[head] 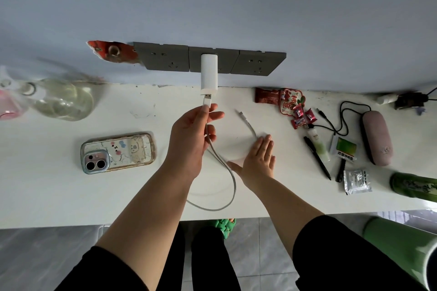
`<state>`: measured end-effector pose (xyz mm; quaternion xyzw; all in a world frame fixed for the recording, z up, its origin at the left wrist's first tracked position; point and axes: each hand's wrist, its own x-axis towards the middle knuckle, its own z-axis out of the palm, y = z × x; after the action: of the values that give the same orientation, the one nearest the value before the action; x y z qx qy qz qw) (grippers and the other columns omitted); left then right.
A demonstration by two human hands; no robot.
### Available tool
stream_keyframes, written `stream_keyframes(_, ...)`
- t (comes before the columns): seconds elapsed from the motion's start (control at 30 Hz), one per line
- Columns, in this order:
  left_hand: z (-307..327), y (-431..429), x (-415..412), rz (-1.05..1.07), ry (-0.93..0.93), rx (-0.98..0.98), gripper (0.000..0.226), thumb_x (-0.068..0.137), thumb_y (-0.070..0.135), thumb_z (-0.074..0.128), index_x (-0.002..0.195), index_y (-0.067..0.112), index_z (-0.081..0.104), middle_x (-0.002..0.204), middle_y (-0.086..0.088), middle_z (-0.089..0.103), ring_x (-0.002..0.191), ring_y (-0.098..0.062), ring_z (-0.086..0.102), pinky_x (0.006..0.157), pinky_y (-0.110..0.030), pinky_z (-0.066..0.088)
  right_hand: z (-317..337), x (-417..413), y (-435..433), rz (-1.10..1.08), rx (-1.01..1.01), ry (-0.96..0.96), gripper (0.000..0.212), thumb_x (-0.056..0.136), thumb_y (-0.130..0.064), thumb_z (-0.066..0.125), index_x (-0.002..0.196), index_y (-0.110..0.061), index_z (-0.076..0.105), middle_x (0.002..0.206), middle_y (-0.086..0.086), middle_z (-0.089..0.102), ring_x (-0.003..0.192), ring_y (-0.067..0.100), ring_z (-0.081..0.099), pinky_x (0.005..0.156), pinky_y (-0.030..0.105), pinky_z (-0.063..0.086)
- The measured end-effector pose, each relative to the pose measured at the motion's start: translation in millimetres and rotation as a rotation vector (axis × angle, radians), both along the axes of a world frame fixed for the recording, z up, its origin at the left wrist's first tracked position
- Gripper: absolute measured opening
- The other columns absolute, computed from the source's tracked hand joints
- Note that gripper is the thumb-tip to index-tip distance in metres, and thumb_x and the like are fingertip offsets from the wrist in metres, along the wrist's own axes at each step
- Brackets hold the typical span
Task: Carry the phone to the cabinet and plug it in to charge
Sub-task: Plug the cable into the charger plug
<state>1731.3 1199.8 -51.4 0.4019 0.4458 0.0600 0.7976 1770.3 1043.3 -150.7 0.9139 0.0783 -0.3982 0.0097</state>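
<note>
The phone (118, 152) lies face down on the white cabinet top (59, 191), in a clear case with cartoon stickers, left of my hands. A white charger block (209, 73) is plugged into the grey wall sockets (257, 64). My left hand (194, 139) pinches the USB end of the white cable (222, 165), holding the plug just below the charger's port. The cable loops over the front edge and its small connector (241, 114) lies free on the top. My right hand (257, 160) rests flat on the cabinet, fingers apart, over part of the cable.
A glass bottle (63, 99) lies at the back left. Right of my hands are sweet wrappers (288, 104), a black pen (316, 157), a pink case (377, 137) with a black cable, a foil sachet (357, 182) and a green bottle (413, 188).
</note>
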Motion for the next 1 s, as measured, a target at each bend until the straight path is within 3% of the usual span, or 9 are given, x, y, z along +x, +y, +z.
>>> stream_keyframes(0.1, 1.7, 1.5, 3.8, -0.016, 0.020, 0.005, 0.019, 0.096, 0.023, 0.054, 0.090, 0.016, 0.071, 0.082, 0.001, 0.077, 0.048, -0.006, 0.051, 0.055, -0.023, 0.041, 0.3, -0.3, -0.4, -0.001, 0.004, 0.000, 0.119, 0.082, -0.065, 0.052, 0.145, 0.001, -0.023, 0.155, 0.017, -0.031, 0.146, 0.031, -0.023, 0.121, 0.046, 0.001)
stream_keyframes(0.33, 3.2, 5.5, 8.5, 0.027, -0.016, -0.057, 0.018, 0.095, 0.015, 0.055, 0.093, 0.003, 0.069, 0.074, 0.000, 0.077, 0.066, -0.010, 0.071, 0.060, -0.018, 0.055, 1.2, -0.8, -0.9, 0.005, 0.016, -0.010, 0.116, 0.083, -0.063, 0.051, 0.146, 0.002, -0.022, 0.156, 0.018, -0.029, 0.146, 0.032, -0.022, 0.121, 0.046, 0.001)
stream_keyframes(1.0, -0.3, 12.6, 13.8, -0.010, -0.038, -0.006, 0.020, 0.095, 0.013, 0.054, 0.086, 0.007, 0.071, 0.074, -0.002, 0.077, 0.071, -0.014, 0.073, 0.062, -0.019, 0.056, -3.3, -0.4, -3.2, 0.005, 0.026, -0.007, 0.118, 0.082, -0.067, 0.049, 0.145, 0.002, -0.022, 0.155, 0.017, -0.031, 0.146, 0.032, -0.023, 0.121, 0.046, 0.001)
